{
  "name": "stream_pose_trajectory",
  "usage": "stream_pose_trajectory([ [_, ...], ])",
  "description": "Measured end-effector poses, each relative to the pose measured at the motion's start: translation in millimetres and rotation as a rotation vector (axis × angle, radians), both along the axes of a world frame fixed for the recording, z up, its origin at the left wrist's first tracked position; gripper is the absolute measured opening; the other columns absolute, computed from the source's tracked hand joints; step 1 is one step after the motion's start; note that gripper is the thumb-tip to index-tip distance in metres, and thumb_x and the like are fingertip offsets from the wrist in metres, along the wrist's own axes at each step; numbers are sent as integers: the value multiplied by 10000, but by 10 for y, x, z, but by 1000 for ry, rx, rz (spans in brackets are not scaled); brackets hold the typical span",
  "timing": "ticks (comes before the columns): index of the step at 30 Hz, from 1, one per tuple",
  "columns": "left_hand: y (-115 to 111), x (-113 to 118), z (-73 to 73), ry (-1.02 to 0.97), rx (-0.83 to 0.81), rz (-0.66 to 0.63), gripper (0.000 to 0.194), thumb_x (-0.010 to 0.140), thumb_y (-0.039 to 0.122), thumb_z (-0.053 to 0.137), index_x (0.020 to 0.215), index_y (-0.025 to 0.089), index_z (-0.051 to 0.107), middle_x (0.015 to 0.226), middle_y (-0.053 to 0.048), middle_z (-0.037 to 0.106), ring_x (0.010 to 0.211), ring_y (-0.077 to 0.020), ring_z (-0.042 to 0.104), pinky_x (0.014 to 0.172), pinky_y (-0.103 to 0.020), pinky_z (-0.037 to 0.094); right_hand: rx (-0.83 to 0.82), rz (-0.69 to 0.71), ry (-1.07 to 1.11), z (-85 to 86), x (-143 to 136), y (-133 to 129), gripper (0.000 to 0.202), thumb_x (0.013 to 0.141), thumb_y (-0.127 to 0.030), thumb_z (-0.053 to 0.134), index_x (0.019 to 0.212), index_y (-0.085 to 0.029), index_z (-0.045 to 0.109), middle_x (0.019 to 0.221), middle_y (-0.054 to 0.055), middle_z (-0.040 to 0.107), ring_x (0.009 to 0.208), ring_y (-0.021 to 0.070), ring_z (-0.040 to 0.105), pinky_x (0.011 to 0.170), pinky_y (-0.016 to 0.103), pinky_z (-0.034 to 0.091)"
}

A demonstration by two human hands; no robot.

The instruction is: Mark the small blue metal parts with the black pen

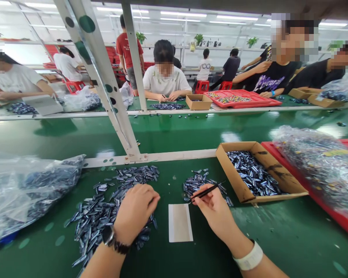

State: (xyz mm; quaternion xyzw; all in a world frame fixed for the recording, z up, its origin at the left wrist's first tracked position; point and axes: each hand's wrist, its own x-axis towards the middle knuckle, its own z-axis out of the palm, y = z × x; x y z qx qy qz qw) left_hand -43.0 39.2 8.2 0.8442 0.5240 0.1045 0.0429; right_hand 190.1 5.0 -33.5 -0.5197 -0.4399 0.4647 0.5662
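Observation:
My left hand [137, 210], with a watch at the wrist, rests over a large pile of small dark, shiny plastic pieces [89, 220]. Its fingers are curled together, and whatever they may hold is hidden. Black tweezers [205, 192] are gripped in my right hand [213, 206], which has a white band at its wrist. The tweezers lie over a smaller pile of the same pieces [195, 181], their tip pointing left. Between both hands a beige rectangular card [180, 223] with pale side edges lies flat on the green table.
An open cardboard box [278, 175] of dark pieces stands to the right. Beyond it a filled plastic bag [321, 166] lies on a red tray [340, 220]. Another bag [31, 197] lies left. A slanted metal post [104, 85] rises ahead; people sit across the green belt [185, 131].

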Motion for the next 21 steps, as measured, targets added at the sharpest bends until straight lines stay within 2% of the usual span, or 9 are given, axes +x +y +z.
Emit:
stream_pose_trajectory([
  [2, -90, 120, -26, -48, -81, -124, 121, 889, 190, 634, 834, 246, 726, 858, 23, 706, 833, -166, 628, 785, -297, 473, -30, 38, 19, -4, -12, -12, 429, 728, -401, 777, 1018, -245, 501, 834, 29, 675, 760, 228, 697, 718, 410, 609],
  [5, -215, 269, -98, -118, -181, -205, 91, 862, 180, 675, 793, 227, 712, 835, 10, 696, 819, -181, 623, 752, -310, 471, -45, 67, -10, -27, -25, -22, 411, 754, -343, 751, 1049, -239, 485, 852, 28, 664, 744, 218, 685, 690, 393, 608],
  [8, -272, 330, -158, -204, -284, -174, 74, 823, 146, 713, 815, 219, 706, 859, -3, 684, 852, -186, 625, 765, -301, 481, -19, 83, -68, -49, -22, -11, 311, 779, -293, 724, 976, -238, 489, 851, 25, 665, 736, 210, 683, 705, 383, 594],
  [12, -266, 327, -156, -280, -355, -106, 144, 808, 112, 697, 905, 219, 709, 931, -25, 666, 904, -192, 623, 811, -304, 489, -21, 74, -112, -48, -12, 15, 263, 779, -270, 719, 918, -237, 499, 827, 22, 673, 715, 209, 687, 701, 375, 585],
  [16, -263, 337, -131, -293, -389, -89, 169, 840, 89, 608, 797, 214, 713, 891, -30, 651, 883, -191, 620, 795, -306, 489, -40, 55, -114, -34, -8, 23, 267, 767, -279, 731, 903, -239, 505, 797, 13, 670, 692, 210, 690, 685, 374, 588],
  [21, -281, 364, -134, -336, -389, -44, 156, 809, 87, 597, 752, 203, 686, 876, -31, 637, 869, -193, 614, 794, -313, 487, -48, 53, -101, -28, -15, 20, 280, 759, -301, 742, 898, -241, 506, 783, 7, 665, 684, 208, 696, 678, 371, 597],
])
